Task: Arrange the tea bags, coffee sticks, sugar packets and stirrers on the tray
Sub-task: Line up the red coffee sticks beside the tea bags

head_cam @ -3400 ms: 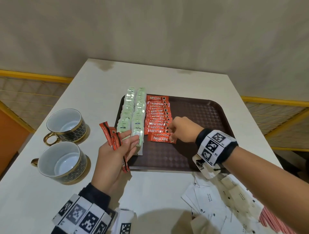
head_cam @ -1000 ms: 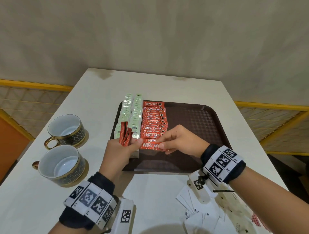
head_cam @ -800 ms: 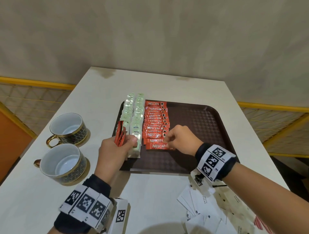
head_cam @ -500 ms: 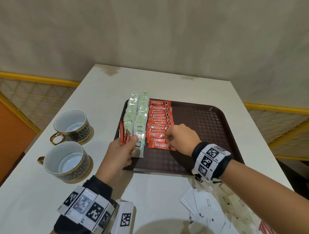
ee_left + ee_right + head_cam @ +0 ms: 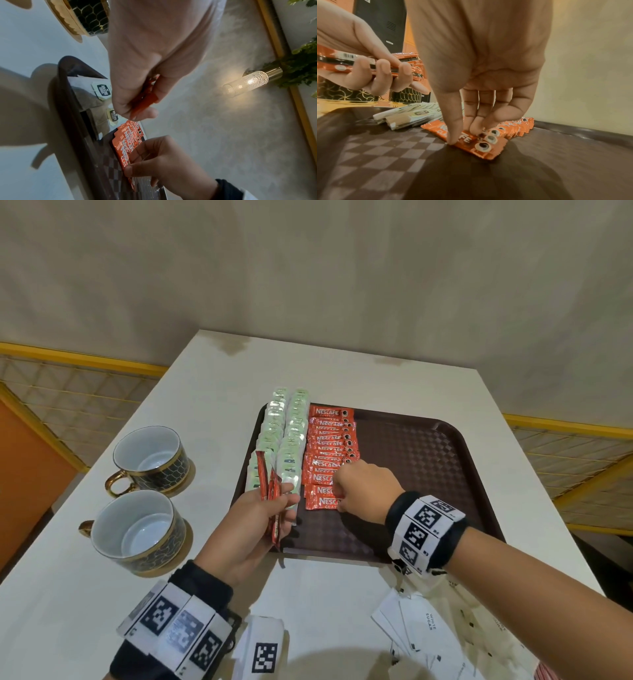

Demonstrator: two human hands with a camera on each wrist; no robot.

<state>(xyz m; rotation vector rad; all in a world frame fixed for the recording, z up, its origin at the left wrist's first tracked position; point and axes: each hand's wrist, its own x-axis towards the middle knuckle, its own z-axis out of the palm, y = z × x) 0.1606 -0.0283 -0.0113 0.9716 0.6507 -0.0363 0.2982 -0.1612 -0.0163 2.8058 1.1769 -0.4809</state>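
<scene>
A white table (image 5: 205,419) fills the space below a plain beige wall, with yellow-railed mesh panels to either side. On it lies a dark brown tray (image 5: 428,474) with a chequered floor. Two rows of pale green tea bags (image 5: 291,440) run along the tray's left edge, and beside them a single overlapping row of red coffee sticks (image 5: 330,446) marked Nescafe. The right hand (image 5: 363,494) presses thumb and fingertips onto the nearest stick (image 5: 471,142); the right wrist view shows the cup print at that stick's end, hidden from the head camera. The left hand (image 5: 246,529) grips a small bundle of sticks (image 5: 270,491) over the tray's near left corner. White sugar packets (image 5: 424,625) lie off the tray at the table's near right edge. Two cups (image 5: 147,453) stand near the left edge.
</scene>
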